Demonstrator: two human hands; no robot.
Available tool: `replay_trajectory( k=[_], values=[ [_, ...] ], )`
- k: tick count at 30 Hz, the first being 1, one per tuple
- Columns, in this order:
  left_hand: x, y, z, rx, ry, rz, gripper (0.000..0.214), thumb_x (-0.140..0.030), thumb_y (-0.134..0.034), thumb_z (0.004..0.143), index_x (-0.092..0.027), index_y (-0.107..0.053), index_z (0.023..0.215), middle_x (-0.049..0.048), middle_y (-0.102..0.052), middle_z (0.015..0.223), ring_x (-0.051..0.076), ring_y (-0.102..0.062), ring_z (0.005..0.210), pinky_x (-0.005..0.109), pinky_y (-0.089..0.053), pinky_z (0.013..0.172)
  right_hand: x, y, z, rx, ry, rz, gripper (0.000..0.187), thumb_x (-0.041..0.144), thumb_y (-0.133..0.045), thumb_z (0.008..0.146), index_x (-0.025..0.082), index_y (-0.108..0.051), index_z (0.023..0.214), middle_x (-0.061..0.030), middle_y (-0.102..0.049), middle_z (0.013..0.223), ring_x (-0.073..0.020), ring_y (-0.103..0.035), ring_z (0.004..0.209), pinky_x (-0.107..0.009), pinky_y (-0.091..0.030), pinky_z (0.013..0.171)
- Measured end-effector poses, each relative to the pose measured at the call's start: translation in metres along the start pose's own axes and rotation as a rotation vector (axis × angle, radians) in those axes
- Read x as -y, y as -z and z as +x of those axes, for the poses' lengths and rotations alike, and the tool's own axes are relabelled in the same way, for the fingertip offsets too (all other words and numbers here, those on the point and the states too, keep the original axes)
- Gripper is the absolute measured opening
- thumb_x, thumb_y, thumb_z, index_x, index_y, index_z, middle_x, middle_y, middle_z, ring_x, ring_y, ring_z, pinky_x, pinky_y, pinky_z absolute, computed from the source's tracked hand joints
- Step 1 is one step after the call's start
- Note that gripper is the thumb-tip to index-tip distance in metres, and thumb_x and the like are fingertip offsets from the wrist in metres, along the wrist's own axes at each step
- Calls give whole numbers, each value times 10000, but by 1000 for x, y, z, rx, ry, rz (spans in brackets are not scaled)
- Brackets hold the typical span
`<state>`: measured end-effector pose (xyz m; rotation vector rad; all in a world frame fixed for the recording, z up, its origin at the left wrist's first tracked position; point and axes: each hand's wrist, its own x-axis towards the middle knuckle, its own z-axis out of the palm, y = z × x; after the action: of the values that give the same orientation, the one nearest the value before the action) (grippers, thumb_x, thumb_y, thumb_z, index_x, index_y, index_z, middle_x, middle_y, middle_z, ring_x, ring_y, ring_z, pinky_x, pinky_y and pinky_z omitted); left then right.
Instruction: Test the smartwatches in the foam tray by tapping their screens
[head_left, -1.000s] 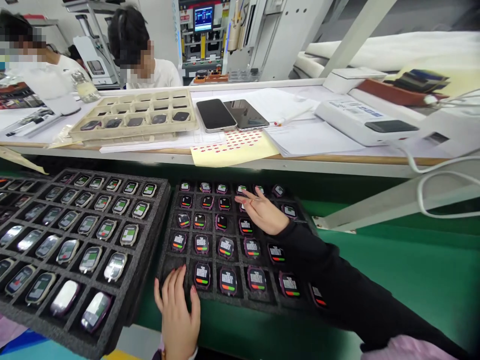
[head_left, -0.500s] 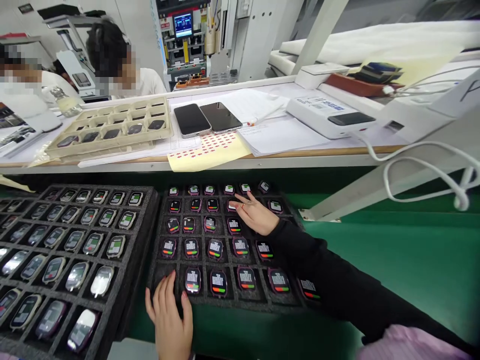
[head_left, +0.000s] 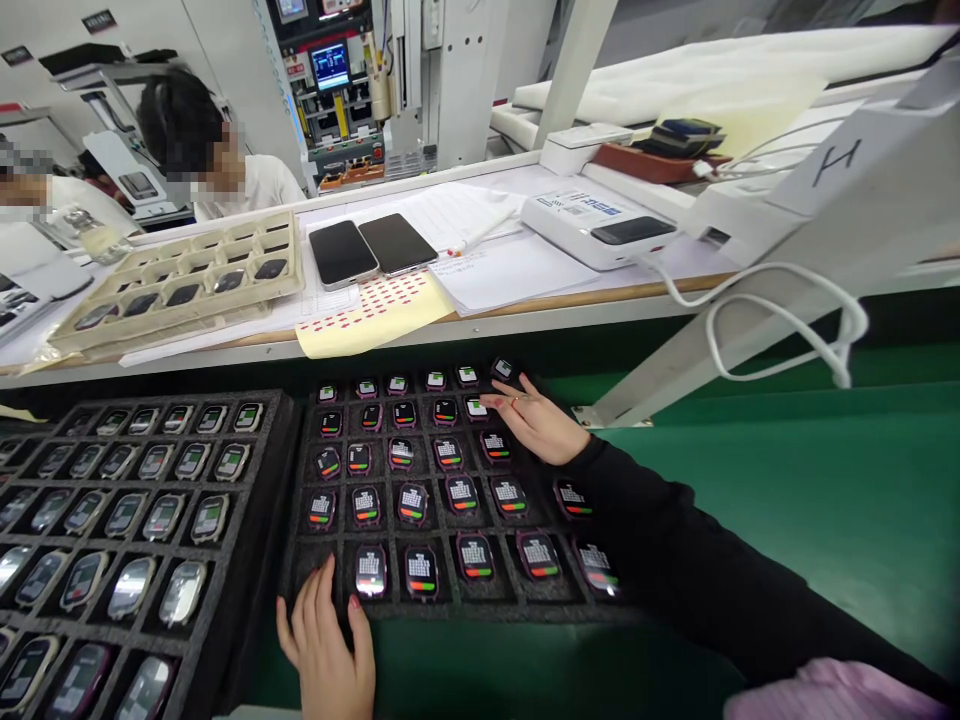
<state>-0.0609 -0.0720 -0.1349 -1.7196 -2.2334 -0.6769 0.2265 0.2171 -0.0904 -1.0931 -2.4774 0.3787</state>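
My right hand [head_left: 538, 424], fingers spread, has moved to a smartwatch [head_left: 475, 407] in the second-farthest row of the foam tray [head_left: 442, 530]; the left neighbour watch [head_left: 445, 411] now shows a red-green bar, so seems handled. My left hand [head_left: 330, 645], gripping nothing, rests at the tray's near-left corner.

Beyond the right hand [head_left: 544, 425], a pale shelf [head_left: 495, 325] crosses the view; just to that hand's right, a slanting white post [head_left: 679, 340] meets a green surface [head_left: 847, 530]. Far beyond the left hand [head_left: 330, 640] stand a machine [head_left: 341, 120] with a lit screen [head_left: 331, 65] and a pale wall [head_left: 214, 55].
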Motion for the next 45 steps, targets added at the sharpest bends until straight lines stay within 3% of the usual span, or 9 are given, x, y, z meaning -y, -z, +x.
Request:
replay_trajectory(
  k=[8, 13, 18, 22, 31, 34, 37, 40, 45],
  values=[
    [4, -4, -2, 16, 36, -6, 452, -244, -445, 953, -155, -437, 1396, 138, -618, 1222, 266, -551, 1179, 528, -186, 1185, 12, -10, 7, 28, 43, -2, 476, 208, -244, 1011, 76, -660, 1201, -149, -675, 1220, -349, -455, 1331, -671, -252, 1144],
    [6, -5, -3, 15, 27, 10, 467, -245, -452, 950, -157, -422, 1408, 137, -615, 1238, 270, -550, 1185, 533, -192, 1184, 10, 13, 3, -20, 18, -5, 486, 218, -233, 1019, 137, -681, 1189, -103, -669, 1243, -329, -434, 1352, -674, -209, 1160],
    [-2, -2, 0, -3, 54, 4, 433, -246, -431, 961, -147, -445, 1383, 149, -618, 1212, 270, -554, 1176, 556, -197, 1185, -9, 33, -16, -41, -87, -22, 497, 267, -233, 1028, 140, -680, 1202, -103, -656, 1264, -343, -440, 1344, -678, -222, 1156],
    [-3, -3, 2, -23, 45, 7, 447, -258, -425, 962, -160, -433, 1399, 151, -617, 1213, 271, -571, 1154, 566, -206, 1180, -24, 27, -29, -31, -151, -36, 479, 234, -250, 1010, 192, -704, 1156, -74, -680, 1227, -332, -473, 1321, -660, -256, 1154],
    [0, -5, 2, -24, 17, 40, 457, -266, -428, 953, -138, -448, 1391, 170, -622, 1183, 292, -580, 1119, 583, -223, 1163, -29, 10, -37, -65, -148, -51, 468, 201, -256, 992, 163, -707, 1111, -84, -696, 1195, -338, -484, 1312, -671, -263, 1141],
    [0, -6, 2, -13, 44, 30, 468, -286, -420, 953, -172, -438, 1407, 152, -621, 1185, 289, -584, 1114, 583, -222, 1163, -33, 13, -34, -108, -171, -66, 482, 218, -241, 1011, 178, -703, 1142, -74, -686, 1217, -315, -475, 1324, -639, -272, 1151],
    [2, -8, 0, -19, 49, 24, 478, -296, -420, 951, -185, -431, 1416, 146, -620, 1193, 289, -584, 1117, 581, -224, 1162, -41, 17, -25, -162, -222, -100, 462, 242, -269, 1016, 182, -710, 1138, -76, -694, 1200, -309, -576, 1225, -592, -308, 1151],
    [4, -10, 0, -33, 37, 33, 480, -288, -420, 951, -192, -424, 1421, 145, -624, 1184, 287, -588, 1108, 582, -233, 1156, -53, 14, -8, -201, -281, -150, 367, 276, -394, 988, 160, -726, 1097, -110, -702, 1172, -329, -666, 1064, -542, -426, 1077],
    [4, -14, 1, -93, 28, 85, 473, -264, -421, 946, -200, -424, 1414, 145, -637, 1149, 289, -606, 1064, 582, -274, 1129, -77, 0, 28, -165, -316, -209, 345, 320, -678, 894, 111, -694, 1168, -170, -699, 1132, -372, -638, 1075, -492, -531, 930]
  ],
)
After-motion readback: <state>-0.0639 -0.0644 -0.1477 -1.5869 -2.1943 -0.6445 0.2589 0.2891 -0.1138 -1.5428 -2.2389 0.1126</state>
